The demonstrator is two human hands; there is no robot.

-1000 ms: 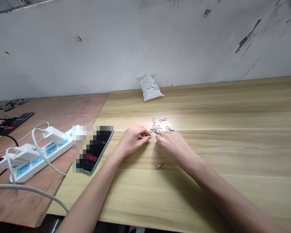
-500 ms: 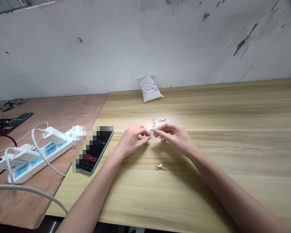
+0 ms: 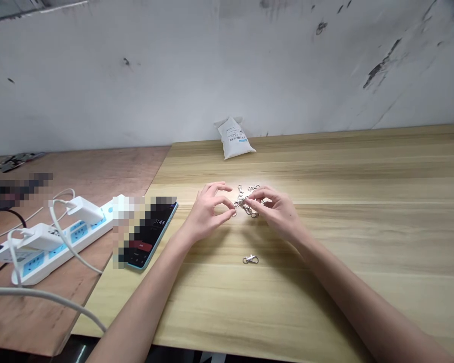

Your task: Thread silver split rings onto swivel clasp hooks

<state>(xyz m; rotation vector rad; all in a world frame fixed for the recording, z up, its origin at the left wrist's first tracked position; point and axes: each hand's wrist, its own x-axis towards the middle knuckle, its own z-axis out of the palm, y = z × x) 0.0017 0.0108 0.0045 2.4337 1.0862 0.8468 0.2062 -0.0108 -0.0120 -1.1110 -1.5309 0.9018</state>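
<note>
Above a light wooden table (image 3: 344,212), my two hands meet over a small heap of silver metal clasps (image 3: 245,194). My left hand (image 3: 208,209) pinches thumb and forefinger on a small ring, with the other fingers raised. My right hand (image 3: 278,212) pinches a silver clasp (image 3: 251,209) lifted just off the heap. The pinching fingertips of the two hands are a few centimetres apart. One single clasp (image 3: 250,259) lies alone on the table, nearer to me, below the hands.
A white sealed pouch (image 3: 233,137) with a label leans by the wall. A phone (image 3: 147,234) lies at the table's left edge. On the brown table to the left sits a white power strip (image 3: 56,234) with plugs and white cables.
My right hand has lifted a clasp from the heap and turned palm-side toward the left hand. My left hand has risen slightly and spread its outer fingers.
</note>
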